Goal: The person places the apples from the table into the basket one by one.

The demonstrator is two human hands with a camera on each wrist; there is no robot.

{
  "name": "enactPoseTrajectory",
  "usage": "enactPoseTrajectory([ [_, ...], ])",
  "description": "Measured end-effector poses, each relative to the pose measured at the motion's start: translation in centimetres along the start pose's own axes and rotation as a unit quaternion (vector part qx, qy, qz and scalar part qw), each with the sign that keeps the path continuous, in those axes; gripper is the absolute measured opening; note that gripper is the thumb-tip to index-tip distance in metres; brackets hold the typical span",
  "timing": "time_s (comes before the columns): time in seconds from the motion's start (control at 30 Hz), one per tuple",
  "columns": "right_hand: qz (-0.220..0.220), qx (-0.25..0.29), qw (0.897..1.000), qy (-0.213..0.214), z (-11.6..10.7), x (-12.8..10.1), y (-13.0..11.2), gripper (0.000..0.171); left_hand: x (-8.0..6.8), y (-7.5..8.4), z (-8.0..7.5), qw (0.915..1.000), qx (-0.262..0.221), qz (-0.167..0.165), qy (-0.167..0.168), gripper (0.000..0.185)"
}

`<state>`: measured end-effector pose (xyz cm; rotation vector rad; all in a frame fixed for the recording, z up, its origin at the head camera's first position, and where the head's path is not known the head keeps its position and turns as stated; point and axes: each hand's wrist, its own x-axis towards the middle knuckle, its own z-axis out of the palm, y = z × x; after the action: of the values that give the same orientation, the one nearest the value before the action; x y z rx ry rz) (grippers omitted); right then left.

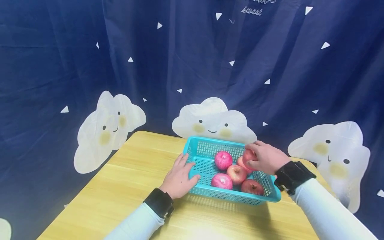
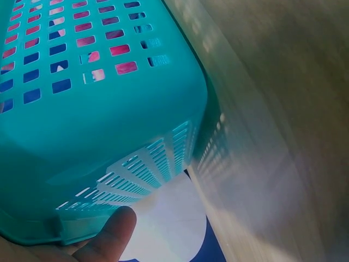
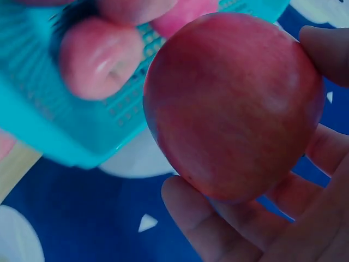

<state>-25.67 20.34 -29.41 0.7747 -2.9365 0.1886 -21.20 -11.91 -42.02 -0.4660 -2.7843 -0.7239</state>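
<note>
My right hand (image 1: pixel 265 158) holds a red apple (image 3: pixel 232 106), thumb on one side and fingers on the other, over the right part of a turquoise plastic basket (image 1: pixel 219 142). Below and beside it several apples lie in the basket, among them a pink one (image 1: pixel 223 160), a yellowish-red one (image 1: pixel 236 174) and a dark red one (image 1: pixel 252 187). My left hand (image 1: pixel 178 178) holds the basket's left end, fingers spread over the rim. One fingertip (image 2: pixel 121 226) shows against its perforated outer wall in the left wrist view.
The basket stands on a light wooden table (image 1: pixel 132 170). Behind the table hangs a dark blue curtain (image 1: pixel 156 66) with white clouds and triangles. A pinkish patch (image 3: pixel 5 144) shows just outside the basket in the right wrist view.
</note>
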Motion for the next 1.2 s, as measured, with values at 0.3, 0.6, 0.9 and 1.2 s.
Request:
enactPoseTrajectory([
  [0.3, -0.054, -0.004, 0.999, 0.005, 2.4, 3.1, -2.8, 0.050, 0.0, 0.0, 0.0, 1.0000, 0.001, -0.001, 0.000, 0.059],
  [0.6, -0.096, -0.017, 0.995, -0.003, 4.6, 5.4, -4.9, 0.049, 0.2, 0.0, -0.1, 0.9999, 0.005, -0.001, -0.010, 0.061],
  [0.9, -0.097, -0.027, 0.995, -0.022, 5.3, 7.0, -6.5, 0.049, 0.4, -0.2, -0.1, 0.9999, 0.014, 0.003, -0.007, 0.060],
  [1.2, -0.083, -0.025, 0.994, -0.063, 6.5, 8.4, -7.4, 0.050, 0.3, -0.1, -0.2, 0.9998, 0.016, -0.002, -0.014, 0.060],
])
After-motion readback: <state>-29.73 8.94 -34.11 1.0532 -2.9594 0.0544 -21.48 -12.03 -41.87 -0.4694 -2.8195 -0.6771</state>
